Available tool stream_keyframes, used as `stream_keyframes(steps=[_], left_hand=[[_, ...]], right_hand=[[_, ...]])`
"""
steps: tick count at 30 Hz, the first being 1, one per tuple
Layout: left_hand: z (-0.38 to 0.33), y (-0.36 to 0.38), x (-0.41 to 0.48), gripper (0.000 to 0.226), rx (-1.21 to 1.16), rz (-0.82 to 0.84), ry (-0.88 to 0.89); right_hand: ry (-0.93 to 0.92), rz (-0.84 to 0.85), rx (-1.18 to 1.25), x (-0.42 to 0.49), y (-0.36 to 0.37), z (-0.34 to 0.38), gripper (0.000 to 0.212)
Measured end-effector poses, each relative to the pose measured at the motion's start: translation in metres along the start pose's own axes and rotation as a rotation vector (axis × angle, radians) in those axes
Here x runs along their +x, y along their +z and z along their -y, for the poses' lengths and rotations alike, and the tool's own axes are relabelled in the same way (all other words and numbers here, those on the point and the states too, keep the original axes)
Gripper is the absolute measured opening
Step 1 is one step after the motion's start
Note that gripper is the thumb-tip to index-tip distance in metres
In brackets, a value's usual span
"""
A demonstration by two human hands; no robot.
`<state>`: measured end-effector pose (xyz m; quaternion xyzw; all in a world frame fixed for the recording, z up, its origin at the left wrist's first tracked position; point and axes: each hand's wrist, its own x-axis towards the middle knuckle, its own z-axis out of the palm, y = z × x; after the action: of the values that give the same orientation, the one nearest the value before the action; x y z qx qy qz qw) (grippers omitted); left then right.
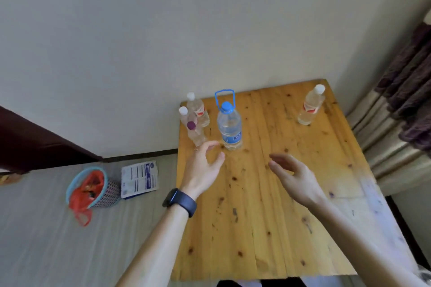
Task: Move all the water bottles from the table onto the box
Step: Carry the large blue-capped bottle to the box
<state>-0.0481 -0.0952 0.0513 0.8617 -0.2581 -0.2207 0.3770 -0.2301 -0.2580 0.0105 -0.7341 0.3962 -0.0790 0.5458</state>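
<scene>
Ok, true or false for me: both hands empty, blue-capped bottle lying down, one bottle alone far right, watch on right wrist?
Both hands are empty. True: left hand and right hand hold nothing.
The blue-capped bottle lies on its side. False: it stands upright on the table.
A white-capped bottle stands alone near the far right corner. True.
The watch is on the right wrist. False: it is on the left wrist.

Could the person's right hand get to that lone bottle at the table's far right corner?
Probably yes. The right hand is open and empty, and only bare table lies between it and the lone bottle. The blue-capped bottle stands off to the left, out of that path.
</scene>
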Motion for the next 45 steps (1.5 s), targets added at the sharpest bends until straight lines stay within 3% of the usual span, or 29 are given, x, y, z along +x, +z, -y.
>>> stream_keyframes(steps=[6, 10, 15, 17, 20, 25, 31, 35, 38, 42, 45], left_hand=[[0.002, 0.023, 0.074, 0.071, -0.130, -0.024, -0.126], [-0.011, 0.039, 0.124, 0.082, -0.117, -0.185, -0.010], [-0.002, 0.065, 0.176, 0.084, -0.004, -0.178, 0.159], [0.011, 0.073, 0.189, 0.075, -0.004, -0.171, 0.144], [0.026, 0.079, 0.199, 0.054, -0.062, -0.245, 0.117], [0.030, 0.084, 0.215, 0.030, -0.185, -0.233, 0.186], [0.041, 0.080, 0.227, 0.042, -0.233, -0.204, 0.189], [0.045, 0.067, 0.227, 0.028, -0.226, -0.224, 0.119], [0.041, 0.061, 0.217, 0.008, -0.274, -0.248, -0.039], [0.026, 0.064, 0.182, 0.022, -0.382, -0.257, -0.126], [0.006, 0.069, 0.153, 0.010, -0.402, -0.180, -0.114]], right_hand=[[0.259, 0.085, 0.170, 0.091, 0.030, -0.021, 0.028], [0.309, 0.094, 0.247, 0.142, 0.057, -0.036, 0.032], [0.187, 0.149, 0.184, 0.193, 0.097, -0.045, 0.088], [0.119, 0.163, 0.101, 0.210, 0.110, -0.045, 0.107], [0.040, 0.169, 0.035, 0.232, 0.128, -0.048, 0.118], [0.004, 0.099, -0.014, 0.253, 0.144, -0.059, 0.114], [-0.082, 0.102, 0.020, 0.265, 0.160, -0.060, 0.108], [-0.116, 0.116, -0.022, 0.254, 0.155, -0.052, 0.093], [-0.123, 0.117, -0.079, 0.223, 0.143, -0.055, 0.094], [-0.102, 0.074, -0.116, 0.168, 0.117, -0.057, 0.094], [-0.134, -0.003, -0.136, 0.132, 0.091, -0.055, 0.092]])
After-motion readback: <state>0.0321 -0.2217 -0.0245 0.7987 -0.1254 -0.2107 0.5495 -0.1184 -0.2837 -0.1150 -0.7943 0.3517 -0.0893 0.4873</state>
